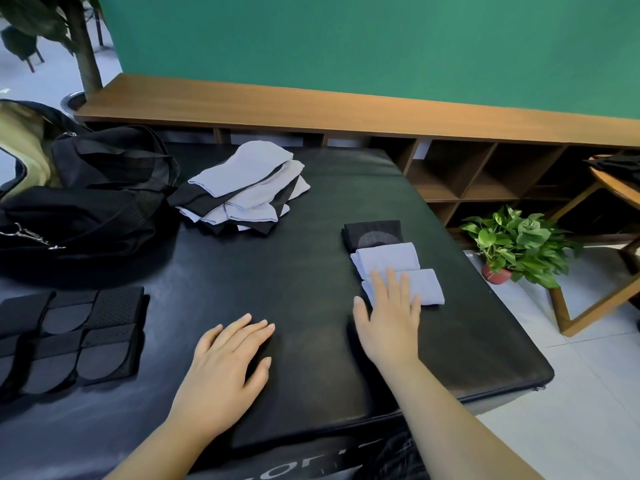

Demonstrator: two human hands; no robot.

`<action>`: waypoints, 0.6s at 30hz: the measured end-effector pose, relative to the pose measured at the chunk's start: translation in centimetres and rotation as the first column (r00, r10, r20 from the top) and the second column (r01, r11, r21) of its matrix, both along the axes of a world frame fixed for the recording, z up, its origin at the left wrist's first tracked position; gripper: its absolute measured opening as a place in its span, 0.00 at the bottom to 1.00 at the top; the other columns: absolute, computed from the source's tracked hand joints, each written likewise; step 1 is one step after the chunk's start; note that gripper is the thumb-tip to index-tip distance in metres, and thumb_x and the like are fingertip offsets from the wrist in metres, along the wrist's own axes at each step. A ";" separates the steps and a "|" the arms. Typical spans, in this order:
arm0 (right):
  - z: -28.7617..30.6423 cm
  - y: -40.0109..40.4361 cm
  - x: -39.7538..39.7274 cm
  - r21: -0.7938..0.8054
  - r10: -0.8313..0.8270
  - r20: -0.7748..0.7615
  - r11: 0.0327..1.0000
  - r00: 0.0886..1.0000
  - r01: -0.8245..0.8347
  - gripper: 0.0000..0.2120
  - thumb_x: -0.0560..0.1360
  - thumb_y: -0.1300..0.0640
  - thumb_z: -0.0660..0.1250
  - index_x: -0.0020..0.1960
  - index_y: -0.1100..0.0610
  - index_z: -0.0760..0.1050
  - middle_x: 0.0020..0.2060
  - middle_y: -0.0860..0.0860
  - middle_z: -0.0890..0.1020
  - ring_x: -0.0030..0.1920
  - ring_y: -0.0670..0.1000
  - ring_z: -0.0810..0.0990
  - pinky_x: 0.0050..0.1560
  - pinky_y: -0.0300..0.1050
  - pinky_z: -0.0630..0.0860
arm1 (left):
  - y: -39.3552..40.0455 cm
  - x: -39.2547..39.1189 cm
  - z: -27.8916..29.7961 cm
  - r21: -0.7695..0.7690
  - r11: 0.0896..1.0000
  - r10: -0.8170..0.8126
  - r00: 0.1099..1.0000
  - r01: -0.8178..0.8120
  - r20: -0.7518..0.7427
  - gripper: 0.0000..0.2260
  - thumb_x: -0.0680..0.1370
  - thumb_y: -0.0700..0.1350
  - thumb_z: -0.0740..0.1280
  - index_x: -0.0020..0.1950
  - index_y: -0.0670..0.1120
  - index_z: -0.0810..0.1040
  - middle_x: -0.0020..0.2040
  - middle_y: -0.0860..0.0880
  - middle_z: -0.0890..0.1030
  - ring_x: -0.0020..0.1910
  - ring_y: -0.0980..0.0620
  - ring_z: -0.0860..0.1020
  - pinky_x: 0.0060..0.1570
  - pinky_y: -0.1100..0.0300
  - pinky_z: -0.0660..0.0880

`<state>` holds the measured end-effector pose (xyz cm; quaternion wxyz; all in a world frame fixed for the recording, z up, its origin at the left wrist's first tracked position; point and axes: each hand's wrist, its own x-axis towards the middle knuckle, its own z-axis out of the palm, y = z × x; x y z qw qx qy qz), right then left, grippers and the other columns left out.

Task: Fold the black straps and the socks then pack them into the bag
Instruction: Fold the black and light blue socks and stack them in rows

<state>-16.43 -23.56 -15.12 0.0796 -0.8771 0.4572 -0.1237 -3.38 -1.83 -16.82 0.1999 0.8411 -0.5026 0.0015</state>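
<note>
1. The right hand, at centre right of the frame, lies flat with fingers straight and slightly spread, pressing on the nearest folded sock.
2. That pale grey-blue sock is the lowest of a short row of three folded pieces on the black tabletop; a second folded grey sock touches it just above, and a folded black piece sits above that.
3. The left hand, at lower centre, rests palm down on the bare tabletop, fingers relaxed and a little apart, thumb out to the side, holding nothing.
4. The two hands are well apart, with only the tabletop between them.
5. A loose pile of unfolded socks, grey with black parts, lies at upper centre, well apart from the folded row.
6. The black bag slumps at the left edge of the frame, just beside the pile.
7. Folded black straps lie in rows at lower left, close to the bag.
8. A potted plant stands on the floor at the right, beyond the tabletop's edge, before a wooden shelf and a green wall.
</note>
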 end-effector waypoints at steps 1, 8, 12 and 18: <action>0.0 0.8 0.6 -0.023 0.044 0.043 0.999 0.998 -0.043 0.28 0.78 0.43 0.49 0.76 0.51 0.56 0.77 0.50 0.52 0.77 0.53 0.44 0.74 0.55 0.43 | 0.0 0.0 0.0 -0.011 1.000 0.011 1.000 -0.011 -0.005 0.20 0.76 0.55 0.54 0.65 0.53 0.75 0.62 0.59 0.77 0.69 0.59 0.63 0.69 0.59 0.50; -0.7 4.7 3.9 0.030 0.356 0.074 0.933 0.932 -0.359 0.32 0.75 0.43 0.38 0.77 0.49 0.49 0.77 0.45 0.49 0.76 0.46 0.39 0.72 0.43 0.34 | -0.4 1.0 0.1 -0.114 0.972 0.192 0.976 -0.204 -0.102 0.26 0.76 0.59 0.49 0.69 0.53 0.71 0.69 0.59 0.70 0.72 0.61 0.56 0.71 0.64 0.38; -0.7 4.1 4.7 0.110 0.419 -0.010 0.903 0.908 -0.415 0.27 0.80 0.46 0.47 0.78 0.48 0.46 0.77 0.44 0.46 0.76 0.44 0.37 0.74 0.43 0.36 | -1.3 3.0 0.2 -0.076 0.972 0.215 0.973 -0.222 -0.090 0.21 0.79 0.52 0.58 0.72 0.52 0.66 0.75 0.56 0.62 0.75 0.59 0.50 0.71 0.63 0.36; -0.8 3.7 5.5 0.150 0.491 -0.141 0.869 0.860 -0.471 0.36 0.70 0.38 0.33 0.77 0.44 0.45 0.77 0.42 0.45 0.76 0.45 0.37 0.74 0.46 0.36 | -3.7 6.9 1.2 -0.008 0.966 0.255 0.959 -0.258 -0.123 0.25 0.79 0.48 0.61 0.75 0.52 0.59 0.78 0.51 0.47 0.76 0.52 0.42 0.73 0.53 0.42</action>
